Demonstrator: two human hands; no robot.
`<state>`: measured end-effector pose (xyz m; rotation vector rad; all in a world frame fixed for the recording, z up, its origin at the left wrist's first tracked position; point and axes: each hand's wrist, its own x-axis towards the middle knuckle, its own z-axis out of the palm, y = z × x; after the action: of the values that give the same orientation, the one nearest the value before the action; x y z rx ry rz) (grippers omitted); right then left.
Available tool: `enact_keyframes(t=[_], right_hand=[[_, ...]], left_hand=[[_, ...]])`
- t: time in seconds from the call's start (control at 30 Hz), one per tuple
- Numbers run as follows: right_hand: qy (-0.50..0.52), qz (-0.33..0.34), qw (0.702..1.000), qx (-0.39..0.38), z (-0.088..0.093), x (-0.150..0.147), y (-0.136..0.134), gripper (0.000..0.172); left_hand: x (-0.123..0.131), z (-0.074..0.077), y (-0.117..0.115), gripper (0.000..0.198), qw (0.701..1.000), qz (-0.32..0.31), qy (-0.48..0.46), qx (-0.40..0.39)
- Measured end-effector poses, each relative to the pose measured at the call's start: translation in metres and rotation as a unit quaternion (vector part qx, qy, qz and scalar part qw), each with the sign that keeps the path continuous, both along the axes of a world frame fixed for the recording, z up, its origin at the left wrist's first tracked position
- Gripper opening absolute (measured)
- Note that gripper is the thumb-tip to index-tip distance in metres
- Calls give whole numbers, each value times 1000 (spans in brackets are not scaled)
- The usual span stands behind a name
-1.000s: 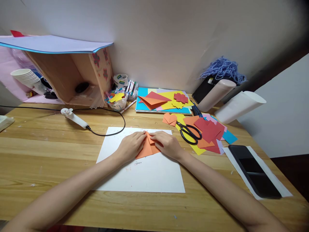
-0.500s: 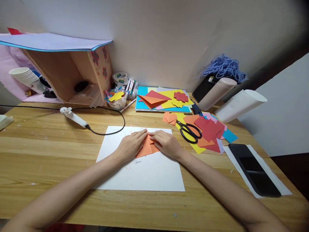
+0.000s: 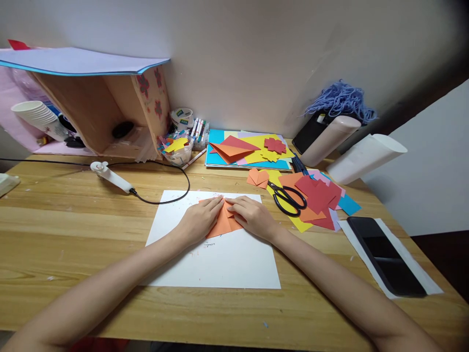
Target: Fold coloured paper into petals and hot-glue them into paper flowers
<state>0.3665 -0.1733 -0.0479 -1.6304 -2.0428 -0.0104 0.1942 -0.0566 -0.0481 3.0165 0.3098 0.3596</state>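
Note:
An orange folded paper (image 3: 224, 223) lies on a white sheet (image 3: 220, 259) in the middle of the wooden table (image 3: 73, 220). My left hand (image 3: 200, 220) rests flat on the paper's left half, fingers stretched toward its top corner. My right hand (image 3: 252, 216) presses on the right half, fingers together and pointing left at the fold. The fingertips of both hands nearly meet at the paper's top. Much of the orange paper is hidden under the two hands.
Black scissors (image 3: 287, 199) lie on loose red, orange and yellow papers (image 3: 315, 200) to the right, with a stack of coloured sheets (image 3: 249, 150) behind. A black phone (image 3: 384, 256) sits at the right edge. A white corded tool (image 3: 110, 177), a scrap bowl (image 3: 176, 150) and a cardboard box (image 3: 98, 112) stand at the left.
Both hands stay on the orange paper; the left fingers have slid slightly up toward the top corner. The view has shifted a little.

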Motion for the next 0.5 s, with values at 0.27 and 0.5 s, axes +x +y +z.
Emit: enact_keyframes(t=[0.27, 0.5], right_hand=[[-3, 6, 1000, 6, 1, -1, 1, 18], [0, 15, 1000, 4, 1, 0, 1, 17]], left_hand=[[2, 5, -2, 41, 999, -22, 17, 37], [5, 4, -1, 40, 998, -26, 19, 49]])
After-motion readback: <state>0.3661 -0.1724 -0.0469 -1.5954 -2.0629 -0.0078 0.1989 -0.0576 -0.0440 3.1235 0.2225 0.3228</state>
